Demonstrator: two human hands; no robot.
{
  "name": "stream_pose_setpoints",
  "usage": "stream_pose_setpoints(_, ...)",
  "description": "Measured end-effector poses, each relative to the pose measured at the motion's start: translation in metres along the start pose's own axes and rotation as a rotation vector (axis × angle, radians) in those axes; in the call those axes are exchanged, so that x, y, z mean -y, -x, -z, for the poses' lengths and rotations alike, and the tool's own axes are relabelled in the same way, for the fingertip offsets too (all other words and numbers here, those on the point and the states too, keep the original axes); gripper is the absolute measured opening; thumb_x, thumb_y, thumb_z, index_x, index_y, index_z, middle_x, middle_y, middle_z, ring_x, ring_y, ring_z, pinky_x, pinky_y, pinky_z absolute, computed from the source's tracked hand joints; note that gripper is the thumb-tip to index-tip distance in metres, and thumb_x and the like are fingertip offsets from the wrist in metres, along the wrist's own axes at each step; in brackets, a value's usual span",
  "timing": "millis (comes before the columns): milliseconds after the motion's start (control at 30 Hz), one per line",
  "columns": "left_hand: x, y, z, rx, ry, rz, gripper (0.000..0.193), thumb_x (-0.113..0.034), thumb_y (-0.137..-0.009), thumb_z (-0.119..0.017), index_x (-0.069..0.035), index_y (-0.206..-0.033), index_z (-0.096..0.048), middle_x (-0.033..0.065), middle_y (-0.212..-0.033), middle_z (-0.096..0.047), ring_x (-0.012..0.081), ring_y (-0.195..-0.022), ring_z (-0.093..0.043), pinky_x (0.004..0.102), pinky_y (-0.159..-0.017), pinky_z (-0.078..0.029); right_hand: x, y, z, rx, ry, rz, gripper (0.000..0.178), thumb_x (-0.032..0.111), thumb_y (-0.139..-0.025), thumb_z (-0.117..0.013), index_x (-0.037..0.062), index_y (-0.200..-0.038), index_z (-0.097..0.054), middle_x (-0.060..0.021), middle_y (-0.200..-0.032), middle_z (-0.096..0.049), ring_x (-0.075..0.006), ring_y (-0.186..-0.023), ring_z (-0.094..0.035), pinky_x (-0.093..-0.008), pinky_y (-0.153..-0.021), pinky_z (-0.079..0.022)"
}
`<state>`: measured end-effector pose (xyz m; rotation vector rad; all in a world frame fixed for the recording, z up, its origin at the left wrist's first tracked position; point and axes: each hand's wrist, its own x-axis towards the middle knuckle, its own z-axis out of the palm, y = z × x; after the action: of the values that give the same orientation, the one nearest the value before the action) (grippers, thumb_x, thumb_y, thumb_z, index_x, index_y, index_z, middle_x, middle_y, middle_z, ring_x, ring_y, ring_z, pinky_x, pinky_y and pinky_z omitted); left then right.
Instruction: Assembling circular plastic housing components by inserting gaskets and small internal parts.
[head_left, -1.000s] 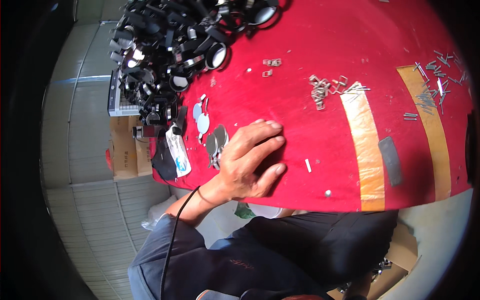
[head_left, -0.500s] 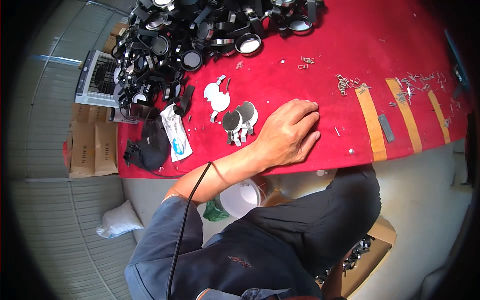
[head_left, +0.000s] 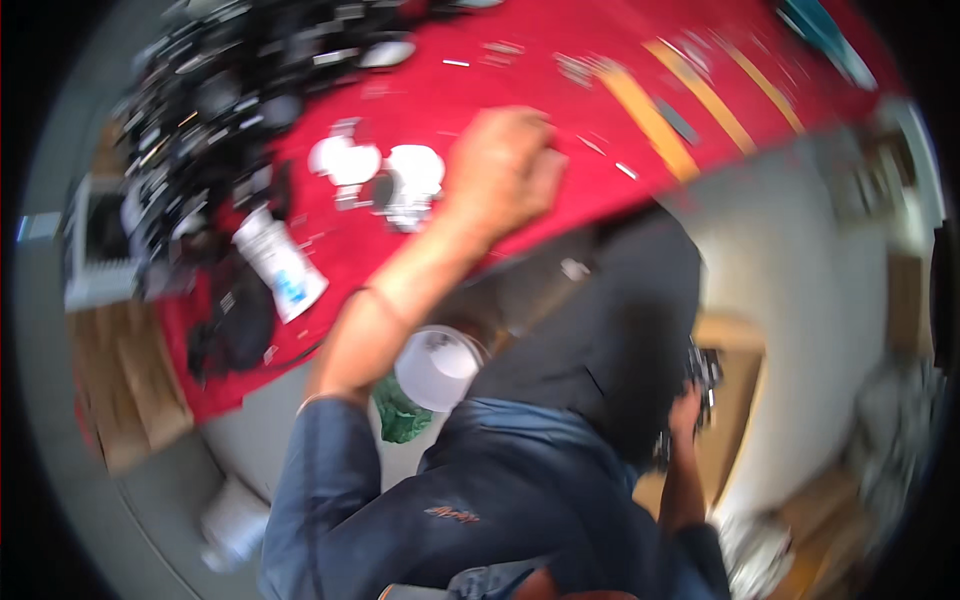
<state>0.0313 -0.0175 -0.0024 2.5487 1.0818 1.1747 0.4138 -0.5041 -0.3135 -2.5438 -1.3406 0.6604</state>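
The picture is smeared by motion. My left hand (head_left: 505, 165) rests on the red cloth near the table's front edge, fingers bent, too blurred to show whether anything is in them. Just left of it lie pale round discs with metal tabs (head_left: 415, 172), partly hidden by my wrist. Another pair of white discs (head_left: 345, 160) is farther left. Low on the right, my right hand (head_left: 685, 412) reaches into an open cardboard box (head_left: 738, 440). It is at black ring-shaped parts (head_left: 708, 370) in there; its fingers are too blurred to read.
A heap of black ring-shaped parts (head_left: 220, 100) covers the far left of the table. A white packet (head_left: 280, 265) lies before it. Yellow strips (head_left: 650, 125) and small metal pieces are on the right. Below the table stands a white bucket (head_left: 437, 368).
The view has swung, so the table sits higher and tilted. My right hand has come into sight at the cardboard box. My left hand stays beside the discs, its fingers more bent.
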Motion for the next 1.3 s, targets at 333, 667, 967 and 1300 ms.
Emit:
stream_pose_setpoints(333,0.002,-0.003,-0.002,0.157,-0.102,0.081,0.030,-0.022,-0.096,-0.079,-0.003,-0.119,-0.078,0.0135,-0.130,-0.074,0.0326,-0.121,-0.071,0.0411,-0.107,-0.055,0.027,0.043,0.110,0.000,-0.742,-0.393,0.070,0.016,-0.076,-0.091,-0.0015,-0.138,-0.063,-0.0049,-0.105,-0.075,-0.0166,-0.094,-0.071,-0.0298,-0.089,-0.057)
stream_pose_setpoints(667,0.008,0.005,0.011,0.183,-0.119,0.124,0.031,-0.024,-0.099,-0.077,-0.005,-0.124,-0.077,0.0122,-0.135,-0.073,0.0299,-0.124,-0.070,0.0392,-0.107,-0.056,0.004,0.092,0.205,0.189,-1.356,-0.622,0.053,0.010,-0.089,-0.083,0.0048,-0.139,-0.067,-0.0062,-0.116,-0.077,-0.0109,-0.082,-0.070,-0.0254,-0.063,-0.056)
stream_pose_setpoints(967,0.005,0.002,0.004,0.188,-0.098,0.118,0.031,-0.024,-0.101,-0.077,-0.005,-0.126,-0.077,0.0127,-0.135,-0.073,0.0285,-0.124,-0.070,0.0383,-0.105,-0.056,-0.018,0.115,0.211,0.055,-1.560,-0.547,0.064,0.010,-0.091,-0.078,-0.0034,-0.149,-0.053,-0.0236,-0.135,-0.070,-0.0342,-0.117,-0.074,-0.0467,-0.100,-0.064)
stream_pose_setpoints(1300,0.007,0.002,0.009,0.168,-0.101,0.111,0.030,-0.019,-0.097,-0.079,-0.003,-0.122,-0.078,0.0131,-0.133,-0.073,0.0311,-0.123,-0.070,0.0404,-0.107,-0.056,0.007,0.093,0.178,-0.142,-1.941,-0.379,0.072,0.031,-0.095,-0.075,-0.0085,-0.151,-0.050,-0.0299,-0.140,-0.066,-0.0431,-0.127,-0.068,-0.0496,-0.109,-0.059)
